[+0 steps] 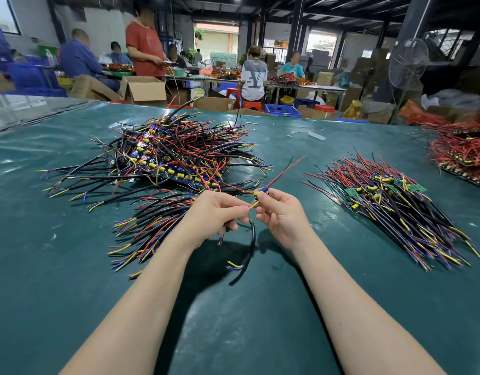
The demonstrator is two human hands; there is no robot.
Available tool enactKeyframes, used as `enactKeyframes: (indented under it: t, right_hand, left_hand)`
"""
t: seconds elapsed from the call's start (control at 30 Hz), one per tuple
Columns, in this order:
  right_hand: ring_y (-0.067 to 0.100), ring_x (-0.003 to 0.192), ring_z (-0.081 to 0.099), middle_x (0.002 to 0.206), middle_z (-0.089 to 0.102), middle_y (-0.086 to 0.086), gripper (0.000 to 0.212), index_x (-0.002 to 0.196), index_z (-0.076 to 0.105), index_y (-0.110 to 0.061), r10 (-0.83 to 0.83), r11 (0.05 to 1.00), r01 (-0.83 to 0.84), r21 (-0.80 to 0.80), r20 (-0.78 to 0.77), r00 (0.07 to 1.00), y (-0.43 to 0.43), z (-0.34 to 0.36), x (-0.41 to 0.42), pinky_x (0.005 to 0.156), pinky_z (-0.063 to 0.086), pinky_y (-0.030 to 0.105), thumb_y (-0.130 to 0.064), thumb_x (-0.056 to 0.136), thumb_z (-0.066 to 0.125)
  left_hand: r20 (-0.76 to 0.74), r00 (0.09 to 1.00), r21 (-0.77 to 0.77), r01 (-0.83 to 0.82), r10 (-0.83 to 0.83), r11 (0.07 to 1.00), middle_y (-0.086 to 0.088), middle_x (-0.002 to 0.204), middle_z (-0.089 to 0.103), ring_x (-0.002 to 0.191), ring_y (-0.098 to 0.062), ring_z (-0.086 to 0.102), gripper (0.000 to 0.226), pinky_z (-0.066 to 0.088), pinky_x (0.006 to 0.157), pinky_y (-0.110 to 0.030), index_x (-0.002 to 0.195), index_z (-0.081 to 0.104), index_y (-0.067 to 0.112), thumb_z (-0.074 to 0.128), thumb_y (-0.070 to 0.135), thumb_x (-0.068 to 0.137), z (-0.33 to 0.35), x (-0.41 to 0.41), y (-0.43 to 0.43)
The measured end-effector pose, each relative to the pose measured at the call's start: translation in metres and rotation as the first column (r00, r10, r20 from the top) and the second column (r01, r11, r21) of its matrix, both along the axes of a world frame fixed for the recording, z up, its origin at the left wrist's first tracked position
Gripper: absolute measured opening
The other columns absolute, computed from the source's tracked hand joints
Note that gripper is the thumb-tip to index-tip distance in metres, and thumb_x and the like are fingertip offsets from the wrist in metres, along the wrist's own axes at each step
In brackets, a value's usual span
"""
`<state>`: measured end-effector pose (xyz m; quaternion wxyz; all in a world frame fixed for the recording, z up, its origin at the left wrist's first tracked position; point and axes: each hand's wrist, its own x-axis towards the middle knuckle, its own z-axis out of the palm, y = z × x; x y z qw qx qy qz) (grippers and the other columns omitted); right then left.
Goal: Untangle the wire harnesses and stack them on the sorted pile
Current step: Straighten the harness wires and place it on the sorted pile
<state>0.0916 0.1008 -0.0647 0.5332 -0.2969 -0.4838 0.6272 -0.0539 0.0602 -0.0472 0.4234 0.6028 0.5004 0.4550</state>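
Your left hand (215, 209) and right hand (280, 212) meet above the middle of the worktop (71, 280), both clamped on one wire harness (252, 239). The left hand's fingers curl round its black cable and pinch its yellow lead, and the right hand pinches the same lead just below the small yellow-and-blue part at the top. A red lead sticks out from that part toward the far edge. The black cable hangs in a curve toward the near edge, ending in yellow and blue tips. The tangled heap (174, 155) lies beyond your left hand, toward the far edge, with a looser bundle (152, 226) just beside that hand. The sorted pile (390, 201) lies toward the right edge, apart from your right hand, its wires roughly parallel. A red-wired heap (460, 152) sits at the far right corner.
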Motion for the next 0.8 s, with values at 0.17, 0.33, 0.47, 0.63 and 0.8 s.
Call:
enactKeyframes:
  t: [0.17, 0.33, 0.47, 0.63, 0.8]
  right_hand:
    - [0.003, 0.043, 0.054, 0.051, 0.058, -0.003, 0.017, 0.076, 0.056, -0.004, 0.010, 0.999, -0.012, 0.041, 0.035, 0.999, -0.002, -0.001, 0.002, 0.044, 0.047, 0.014, 0.005, 0.088, 0.050]
    - [0.003, 0.045, 0.055, 0.055, 0.061, -0.007, 0.018, 0.080, 0.060, -0.014, -0.031, 0.997, 0.023, 0.069, 0.113, 0.993, -0.001, -0.001, 0.001, 0.043, 0.045, 0.015, 0.001, 0.087, 0.054]
    - [0.003, 0.047, 0.058, 0.054, 0.063, -0.007, 0.018, 0.076, 0.060, -0.012, -0.008, 0.998, -0.001, 0.067, 0.133, 0.991, -0.003, -0.005, -0.003, 0.044, 0.045, 0.014, 0.003, 0.086, 0.055]
    - [0.003, 0.049, 0.059, 0.054, 0.062, -0.007, 0.019, 0.075, 0.059, -0.009, 0.056, 0.997, -0.062, 0.050, 0.112, 0.992, -0.002, -0.004, -0.002, 0.048, 0.048, 0.015, 0.005, 0.086, 0.054]
    - [0.005, 0.046, 0.057, 0.052, 0.061, -0.006, 0.019, 0.075, 0.059, -0.010, 0.006, 0.994, -0.022, 0.107, 0.148, 0.989, -0.003, -0.003, -0.002, 0.047, 0.048, 0.016, 0.006, 0.086, 0.054]
  left_hand:
    - [-0.116, 0.993, -0.035, -0.030, 0.025, 0.999, 0.006, 0.053, 0.064, 0.046, -0.002, 0.055, 0.017, 0.046, 0.044, -0.016, 0.079, 0.066, 0.010, 0.055, 0.000, 0.087, 0.001, 0.006, -0.001]
    - [-0.414, 0.868, 0.233, -0.191, 0.275, 0.954, -0.005, 0.083, 0.071, 0.076, -0.019, 0.064, 0.023, 0.053, 0.076, -0.028, 0.094, 0.071, 0.011, 0.051, 0.004, 0.083, -0.001, 0.021, -0.003]
    - [-0.409, 0.851, 0.303, -0.214, 0.330, 0.928, -0.001, 0.077, 0.071, 0.069, -0.017, 0.062, 0.013, 0.045, 0.067, -0.025, 0.085, 0.073, 0.015, 0.062, 0.020, 0.084, -0.005, 0.018, -0.007]
    - [-0.428, 0.809, 0.376, -0.246, 0.403, 0.893, 0.003, 0.055, 0.062, 0.058, -0.019, 0.057, 0.016, 0.043, 0.062, -0.028, 0.071, 0.074, 0.017, 0.066, 0.024, 0.082, -0.003, 0.016, -0.008]
    - [-0.339, 0.879, 0.289, -0.241, 0.335, 0.927, 0.009, 0.050, 0.060, 0.048, -0.006, 0.055, 0.017, 0.042, 0.056, -0.022, 0.066, 0.073, 0.015, 0.068, 0.022, 0.080, -0.004, 0.016, -0.005]
